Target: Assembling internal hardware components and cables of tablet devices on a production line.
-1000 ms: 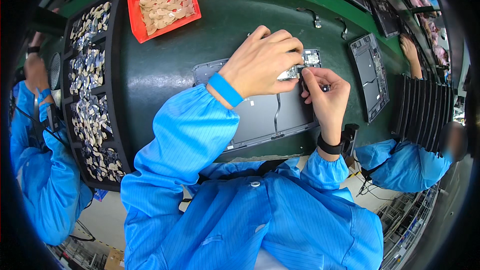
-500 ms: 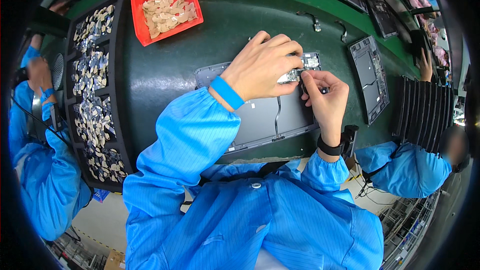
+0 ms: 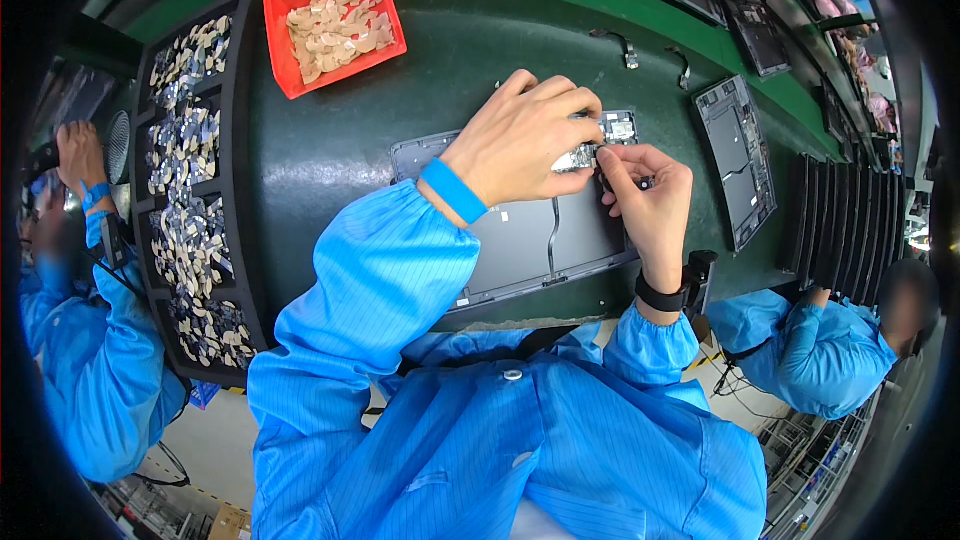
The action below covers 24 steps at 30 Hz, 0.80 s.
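Observation:
A dark grey tablet-like housing [image 3: 520,240] lies on the green bench in front of me, with a black ribbon cable [image 3: 555,230] running down its middle. My left hand [image 3: 525,140], with a blue wrist band, is closed over its upper part. Between its thumb and curled fingers shows a small circuit board [image 3: 577,157], silver and dark. At the board's right end, my right hand [image 3: 650,180] is pinched with thumb and forefinger together. Whatever sits between those fingertips is too small to make out. The palm hides part of the housing's upper edge.
A red bin [image 3: 390,30] holds tan pieces. On the left stands a black compartment tray [image 3: 240,70] full of small parts. A second housing [image 3: 735,155] and loose flex cables [image 3: 630,55] lie to the right. Co-workers in blue sit on both sides, near a black rack [image 3: 850,225].
My hands stay at the same spot on the board, with only slight finger movement. The co-worker on the right has lowered an arm, and the one on the left has shifted.

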Tool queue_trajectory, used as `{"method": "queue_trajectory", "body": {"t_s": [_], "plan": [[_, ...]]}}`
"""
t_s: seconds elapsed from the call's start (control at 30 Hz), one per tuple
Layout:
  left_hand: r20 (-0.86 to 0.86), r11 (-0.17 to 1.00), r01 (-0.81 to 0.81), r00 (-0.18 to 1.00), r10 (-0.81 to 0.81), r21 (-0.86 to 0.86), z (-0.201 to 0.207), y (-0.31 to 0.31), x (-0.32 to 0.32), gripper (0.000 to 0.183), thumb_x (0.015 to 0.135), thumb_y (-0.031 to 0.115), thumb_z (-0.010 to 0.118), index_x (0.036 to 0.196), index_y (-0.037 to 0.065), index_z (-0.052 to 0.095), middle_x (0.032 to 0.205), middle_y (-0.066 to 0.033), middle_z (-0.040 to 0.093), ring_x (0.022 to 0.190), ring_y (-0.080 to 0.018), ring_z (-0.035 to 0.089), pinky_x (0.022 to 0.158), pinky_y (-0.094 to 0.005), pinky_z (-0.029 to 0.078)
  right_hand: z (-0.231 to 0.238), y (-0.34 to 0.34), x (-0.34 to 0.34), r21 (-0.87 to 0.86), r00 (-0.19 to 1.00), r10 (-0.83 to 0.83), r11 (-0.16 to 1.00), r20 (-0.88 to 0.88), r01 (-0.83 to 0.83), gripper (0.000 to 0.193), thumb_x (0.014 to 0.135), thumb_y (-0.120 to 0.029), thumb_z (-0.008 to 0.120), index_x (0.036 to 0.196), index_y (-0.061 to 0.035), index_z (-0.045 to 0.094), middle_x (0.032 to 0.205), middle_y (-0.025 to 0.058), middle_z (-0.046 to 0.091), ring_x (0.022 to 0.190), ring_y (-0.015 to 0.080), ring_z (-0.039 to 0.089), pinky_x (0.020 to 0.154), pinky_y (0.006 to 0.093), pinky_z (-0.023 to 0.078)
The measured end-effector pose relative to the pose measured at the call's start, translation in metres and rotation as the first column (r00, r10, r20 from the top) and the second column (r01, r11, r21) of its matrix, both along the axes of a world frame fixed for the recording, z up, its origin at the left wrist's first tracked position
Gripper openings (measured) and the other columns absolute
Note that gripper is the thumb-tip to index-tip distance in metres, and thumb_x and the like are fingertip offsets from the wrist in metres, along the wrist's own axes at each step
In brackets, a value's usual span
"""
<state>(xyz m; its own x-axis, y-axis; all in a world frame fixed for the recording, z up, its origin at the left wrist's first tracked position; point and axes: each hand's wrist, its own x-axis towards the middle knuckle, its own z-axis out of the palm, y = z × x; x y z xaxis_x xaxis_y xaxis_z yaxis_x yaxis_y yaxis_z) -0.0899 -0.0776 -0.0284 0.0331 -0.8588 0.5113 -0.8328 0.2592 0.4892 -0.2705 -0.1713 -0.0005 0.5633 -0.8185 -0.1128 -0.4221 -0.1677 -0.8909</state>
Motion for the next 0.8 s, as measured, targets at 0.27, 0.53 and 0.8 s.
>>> {"method": "queue_trajectory", "body": {"t_s": [0.27,0.53,0.8], "plan": [[-0.016,0.999,0.005,1.000,-0.004,0.048,0.0003,0.0013,0.0005,0.027,0.079,0.028,0.077,0.101,0.012,0.075,0.119,-0.0015,0.066,0.110,-0.0220,0.061,0.090,-0.0382,0.044,-0.0025,-0.0004,-0.0003,-0.009,1.000,0.003,1.000,-0.002,-0.003,0.021,0.093,-0.014,0.077,0.099,0.0052,0.075,0.072,0.0059,0.071,0.057,0.0077,0.065,0.046,0.0213,0.048],[-0.017,1.000,0.004,1.000,-0.004,0.029,-0.0009,0.0007,-0.0003,0.026,0.080,0.029,0.077,0.098,0.011,0.075,0.117,-0.0018,0.067,0.108,-0.0214,0.061,0.088,-0.0385,0.045,0.0009,-0.0015,-0.0001,0.009,1.000,0.024,1.000,-0.019,-0.024,0.019,0.093,-0.013,0.076,0.099,0.0046,0.075,0.073,0.0046,0.071,0.056,0.0063,0.062,0.045,0.0202,0.045],[-0.032,1.000,-0.003,0.999,0.004,0.007,0.0003,0.0003,-0.0012,0.023,0.080,0.028,0.076,0.095,0.011,0.077,0.115,-0.0022,0.067,0.106,-0.0211,0.062,0.087,-0.0394,0.046,0.0009,-0.0024,-0.0007,-0.009,0.999,0.038,0.999,-0.004,-0.038,0.017,0.094,-0.012,0.076,0.099,0.0042,0.075,0.073,0.0034,0.071,0.055,0.0049,0.060,0.045,0.0192,0.043]]}}
